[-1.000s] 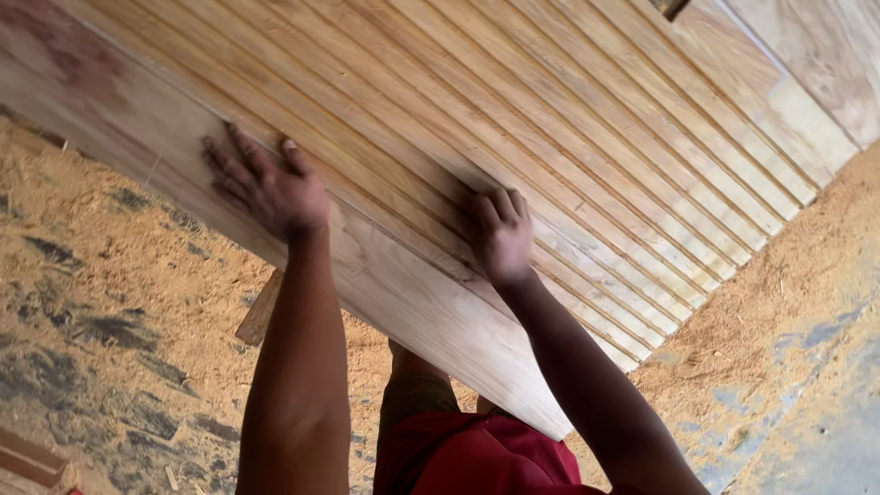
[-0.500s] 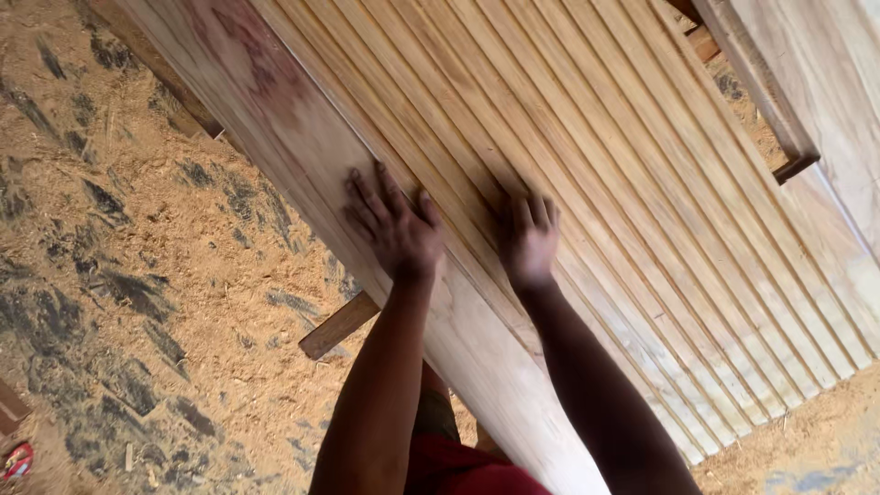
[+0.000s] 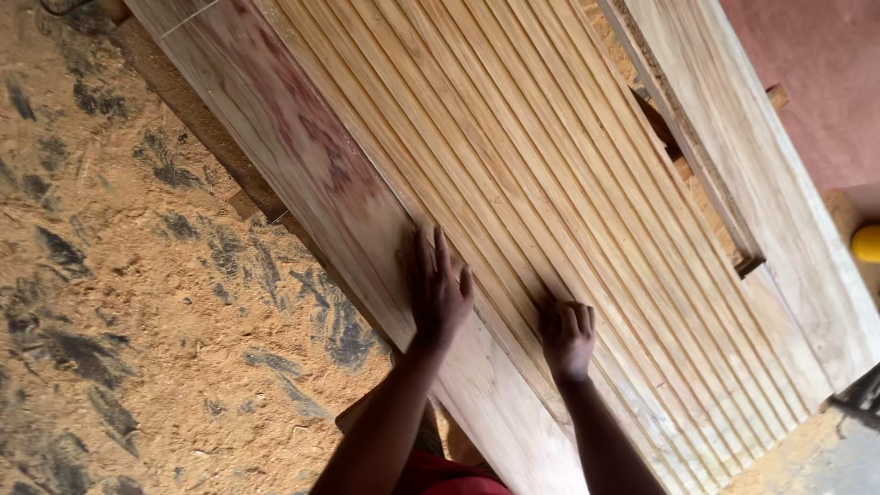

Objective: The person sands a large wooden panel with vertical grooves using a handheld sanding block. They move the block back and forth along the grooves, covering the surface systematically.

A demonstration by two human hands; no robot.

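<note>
Head view, looking down: nearest me I see both forearms rising from the bottom edge above a bit of red cloth (image 3: pixel 449 478). My left hand (image 3: pixel 436 291) lies flat, fingers spread and released, palm down on the smooth flat border of a large wooden door panel (image 3: pixel 302 156). My right hand (image 3: pixel 566 337) sits just beside it, fingers curled with the tips pressing into the grooved, ribbed strips that fill the panel's middle; it grips nothing that I can make out. The panel runs diagonally from lower right to upper left. Left of it is a floor covered in sawdust (image 3: pixel 137 339). Beyond the ribbed field, a second wooden frame (image 3: pixel 779 220) lies alongside at the right. A yellow object (image 3: pixel 865 244) peeks in at the far right edge.
</note>
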